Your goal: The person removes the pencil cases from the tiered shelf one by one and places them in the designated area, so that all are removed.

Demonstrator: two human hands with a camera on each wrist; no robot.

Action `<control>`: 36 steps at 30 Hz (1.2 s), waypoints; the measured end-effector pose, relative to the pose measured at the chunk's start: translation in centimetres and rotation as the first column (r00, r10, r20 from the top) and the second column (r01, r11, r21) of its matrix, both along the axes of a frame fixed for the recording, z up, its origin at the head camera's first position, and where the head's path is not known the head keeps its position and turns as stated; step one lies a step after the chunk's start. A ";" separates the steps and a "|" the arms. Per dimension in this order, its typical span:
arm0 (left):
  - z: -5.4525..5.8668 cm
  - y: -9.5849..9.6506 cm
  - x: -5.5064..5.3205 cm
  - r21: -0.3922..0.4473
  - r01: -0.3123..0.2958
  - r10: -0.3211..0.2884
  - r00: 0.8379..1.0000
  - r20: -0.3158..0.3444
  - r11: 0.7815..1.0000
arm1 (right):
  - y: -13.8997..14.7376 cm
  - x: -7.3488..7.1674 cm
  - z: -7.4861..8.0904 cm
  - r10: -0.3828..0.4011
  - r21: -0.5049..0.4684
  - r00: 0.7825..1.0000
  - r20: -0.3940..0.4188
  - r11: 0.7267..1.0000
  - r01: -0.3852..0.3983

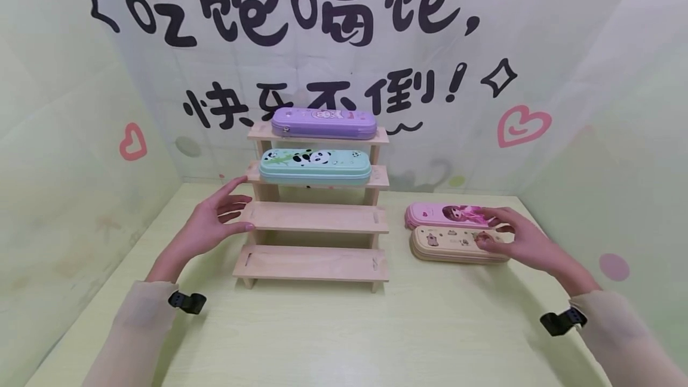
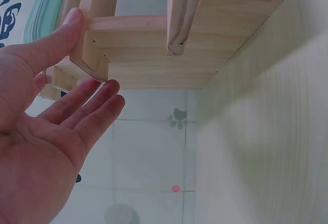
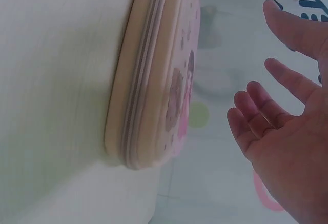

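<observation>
A four-step wooden display rack point(image 1: 317, 217) stands in the middle of the table. My left hand point(image 1: 212, 220) is at its left side, fingers slightly bent and thumb extended. In the left wrist view, the thumb point(image 2: 64, 34) lies right at the end of a wooden step point(image 2: 92, 60). My right hand point(image 1: 518, 240) hovers over two pencil cases on the table, fingers loosely spread and holding nothing. The cream pencil case point(image 1: 446, 243) with small animal prints lies in front. Behind it is the pink pencil case point(image 1: 430, 212) with a doll print, partly covered by my fingers.
A purple pencil case point(image 1: 322, 124) lies on the top step, and a mint panda pencil case point(image 1: 317, 166) on the step below. The two lower steps show bare wood. A printed fabric backdrop point(image 1: 333, 64) rises behind the table point(image 1: 344, 333) and along both sides.
</observation>
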State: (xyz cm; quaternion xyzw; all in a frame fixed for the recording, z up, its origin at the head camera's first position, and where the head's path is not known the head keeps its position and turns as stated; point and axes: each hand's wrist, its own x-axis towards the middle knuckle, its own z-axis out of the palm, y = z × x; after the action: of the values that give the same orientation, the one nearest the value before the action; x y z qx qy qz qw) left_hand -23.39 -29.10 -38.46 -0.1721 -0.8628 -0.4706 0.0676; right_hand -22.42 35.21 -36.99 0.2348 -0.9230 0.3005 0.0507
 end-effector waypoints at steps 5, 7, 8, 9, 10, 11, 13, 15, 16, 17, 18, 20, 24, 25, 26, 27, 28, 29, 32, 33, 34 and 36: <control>0.1 0.0 0.1 0.002 0.000 0.000 1.000 0.003 1.000 | -2.6 -0.7 0.7 0.047 -0.018 0.999 -0.018 0.999 -0.047; 0.1 0.0 0.1 0.004 -0.001 0.001 1.000 0.007 1.000 | -3.8 -1.0 1.0 0.061 -0.030 0.998 -0.005 0.998 -0.061; 0.1 0.0 0.2 0.004 -0.001 0.001 1.000 0.008 1.000 | -4.3 -1.2 1.2 0.066 -0.038 0.998 0.008 0.997 -0.066; 0.0 0.0 0.2 0.003 -0.002 0.002 1.000 0.009 1.000 | -4.9 -1.3 1.4 0.068 -0.046 0.997 0.021 0.997 -0.067; 0.0 0.0 0.2 0.004 -0.001 0.001 1.000 0.010 1.000 | -5.4 -1.5 1.6 0.070 -0.053 0.997 0.033 0.996 -0.068; 0.0 0.0 0.2 0.006 0.000 0.000 1.000 0.009 1.000 | -5.9 -1.7 1.8 0.072 -0.063 0.996 0.044 0.996 -0.069; 0.0 0.0 0.2 0.006 0.000 0.000 1.000 0.011 1.000 | -6.9 -2.1 2.1 0.086 -0.086 0.995 0.059 0.993 -0.080; 0.1 0.0 0.2 0.007 0.001 -0.001 1.000 0.013 1.000 | -7.9 -2.5 2.4 0.097 -0.104 0.993 0.065 0.991 -0.090; 0.1 0.0 0.2 0.008 0.002 -0.002 1.000 0.014 1.000 | -8.3 -2.7 2.5 0.103 -0.111 0.992 0.067 0.989 -0.095; 0.1 0.0 0.2 0.009 0.002 -0.002 1.000 0.015 1.000 | -8.8 -2.9 2.6 0.109 -0.120 0.991 0.072 0.988 -0.100; 0.1 0.0 0.2 0.008 0.002 -0.003 1.000 0.015 1.000 | -9.2 -3.1 2.8 0.115 -0.127 0.990 0.078 0.986 -0.105; 0.1 0.0 0.2 0.009 0.003 -0.003 1.000 0.014 1.000 | -10.1 -3.4 3.1 0.119 -0.138 0.988 0.096 0.985 -0.105; 0.2 0.0 0.2 0.012 0.004 -0.004 1.000 0.015 1.000 | -11.6 -4.1 3.5 0.122 -0.147 0.986 0.113 0.984 -0.105; 0.1 0.0 0.2 0.012 0.003 -0.004 1.000 0.017 1.000 | -11.9 -4.3 3.6 0.122 -0.146 0.986 0.111 0.984 -0.105; 0.1 0.0 0.2 0.012 0.003 -0.003 1.000 0.019 1.000 | -12.3 -4.5 3.7 0.123 -0.146 0.987 0.104 0.983 -0.108; 0.1 0.0 0.2 0.010 0.002 -0.002 1.000 0.020 1.000 | -12.6 -4.7 3.8 0.122 -0.142 0.988 0.096 0.984 -0.108; 0.1 0.0 0.2 0.010 0.001 -0.001 1.000 0.021 1.000 | -13.0 -4.9 3.9 0.124 -0.143 0.988 0.089 0.984 -0.110; 0.1 0.0 0.2 0.008 0.000 -0.001 1.000 0.021 1.000 | -13.3 -5.1 4.0 0.126 -0.144 0.989 0.082 0.983 -0.113; 0.1 0.0 0.1 0.006 0.000 0.000 1.000 0.020 1.000 | -14.3 -5.5 4.4 0.128 -0.152 0.989 0.078 0.982 -0.115; 0.1 0.0 0.1 0.008 0.001 -0.001 1.000 0.019 1.000 | -14.6 -5.7 4.5 0.128 -0.155 0.989 0.078 0.981 -0.115; 0.1 0.0 0.1 0.009 0.003 -0.003 1.000 0.017 1.000 | -14.9 -5.9 4.6 0.130 -0.161 0.988 0.078 0.980 -0.116; 0.1 0.0 0.1 0.011 0.004 -0.004 1.000 0.014 1.000 | -15.5 -6.2 4.8 0.130 -0.166 0.988 0.079 0.979 -0.115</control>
State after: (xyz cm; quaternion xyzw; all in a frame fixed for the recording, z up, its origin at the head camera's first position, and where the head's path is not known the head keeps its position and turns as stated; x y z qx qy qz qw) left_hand -23.34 -29.13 -38.38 -0.1703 -0.8603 -0.4765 0.0616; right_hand -28.64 19.70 -32.17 0.2726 -0.8808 0.3869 0.0096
